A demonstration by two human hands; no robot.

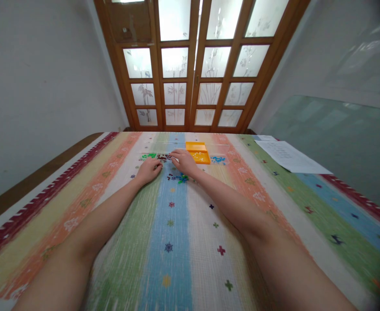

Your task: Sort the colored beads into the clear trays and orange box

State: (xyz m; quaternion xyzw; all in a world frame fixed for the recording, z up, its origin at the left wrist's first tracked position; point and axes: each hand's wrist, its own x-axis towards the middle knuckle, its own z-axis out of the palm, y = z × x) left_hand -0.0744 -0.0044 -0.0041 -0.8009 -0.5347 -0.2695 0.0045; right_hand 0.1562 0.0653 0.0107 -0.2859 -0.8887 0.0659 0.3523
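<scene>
My left hand [149, 170] rests on the cloth in front of the clear tray, its fingers curled in; whatever they hold, if anything, is hidden. My right hand [185, 161] reaches over the tray with thumb and fingertips drawn together beside the dark brown small pieces [163, 157]. Anything in that pinch is too small to make out. Green small pieces [149, 156] lie just beyond my left hand. Under my right wrist is a loose cluster of blue, green and dark small pieces [182, 178].
An open orange box [204, 158] holding white bits stands right of my right hand, with blue small pieces [218, 160] beside it. Printed paper sheets [290, 155] lie at the table's right side. A striped tablecloth [173, 268] covers the table, and glazed wooden doors [191, 80] stand behind it.
</scene>
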